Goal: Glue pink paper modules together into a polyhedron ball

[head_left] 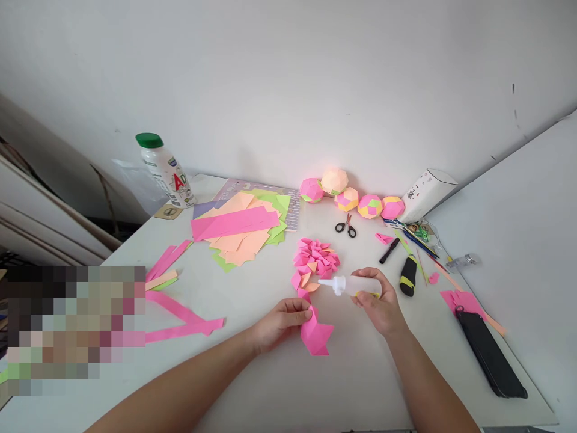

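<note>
Between the thumb and fingers of my left hand (283, 322) is a folded pink paper piece (317, 335) with pointed flaps, held above the table's front middle. My right hand (377, 304) grips a clear plastic glue bottle (360, 285) on its side, its white nozzle pointing left. Just beyond the nozzle lies a heap of small folded pink paper units (315, 257), with a few peach ones (311, 281) at its near side. Some of these units lie right behind my left fingertips. The nozzle and the held paper are apart.
Behind are scissors (346, 227), several paper balls (369, 205), a paper stack (243, 225) and a white bottle (166, 171). Pink strips (180, 310) lie left. A cutter (408, 275), a black marker (389, 251) and a black phone-like case (490, 352) lie right. The far left is pixelated.
</note>
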`<state>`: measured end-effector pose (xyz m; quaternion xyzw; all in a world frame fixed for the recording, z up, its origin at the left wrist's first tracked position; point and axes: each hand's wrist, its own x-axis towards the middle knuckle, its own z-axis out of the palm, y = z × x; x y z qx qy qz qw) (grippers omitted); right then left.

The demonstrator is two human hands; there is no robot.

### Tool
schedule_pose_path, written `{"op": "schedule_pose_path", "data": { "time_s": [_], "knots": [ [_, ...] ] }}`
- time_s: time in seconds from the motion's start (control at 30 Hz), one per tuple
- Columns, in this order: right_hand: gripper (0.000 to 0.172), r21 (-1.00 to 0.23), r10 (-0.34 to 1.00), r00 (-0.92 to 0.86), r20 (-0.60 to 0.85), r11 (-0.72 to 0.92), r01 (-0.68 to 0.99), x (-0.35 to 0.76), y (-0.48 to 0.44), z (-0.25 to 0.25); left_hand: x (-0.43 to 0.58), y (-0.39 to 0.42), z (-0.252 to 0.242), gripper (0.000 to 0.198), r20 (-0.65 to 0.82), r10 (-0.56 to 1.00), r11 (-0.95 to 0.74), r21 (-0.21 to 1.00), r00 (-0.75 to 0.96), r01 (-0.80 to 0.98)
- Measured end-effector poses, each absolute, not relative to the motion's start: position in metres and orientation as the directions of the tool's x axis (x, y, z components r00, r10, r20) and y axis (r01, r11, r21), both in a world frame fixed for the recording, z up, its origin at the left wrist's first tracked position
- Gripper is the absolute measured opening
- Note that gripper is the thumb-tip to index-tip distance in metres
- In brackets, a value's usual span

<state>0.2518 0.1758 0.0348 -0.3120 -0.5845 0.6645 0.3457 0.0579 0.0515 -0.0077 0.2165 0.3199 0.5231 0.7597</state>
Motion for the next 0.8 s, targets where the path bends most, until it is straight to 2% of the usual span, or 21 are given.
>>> {"op": "schedule_pose_path", "data": {
  "time_s": [0.27, 0.8],
  "knots": [
    [0.032, -0.999, 0.672, -0.74, -0.011, -0.045, -0.026, 0.2518, 0.1707, 0.0412, 0.0574, 0.0518, -0.008, 0.015, -0.254, 0.937, 0.35, 0.641, 0.241, -0.683],
    [0.025, -0.993, 0.655, -0.755, -0.009, 0.083, 0.084, 0.2527, 0.1679, 0.0424, 0.0573, 0.0526, -0.01, 0.014, -0.269, 0.931, 0.365, 0.654, 0.247, -0.663]
  ]
}}
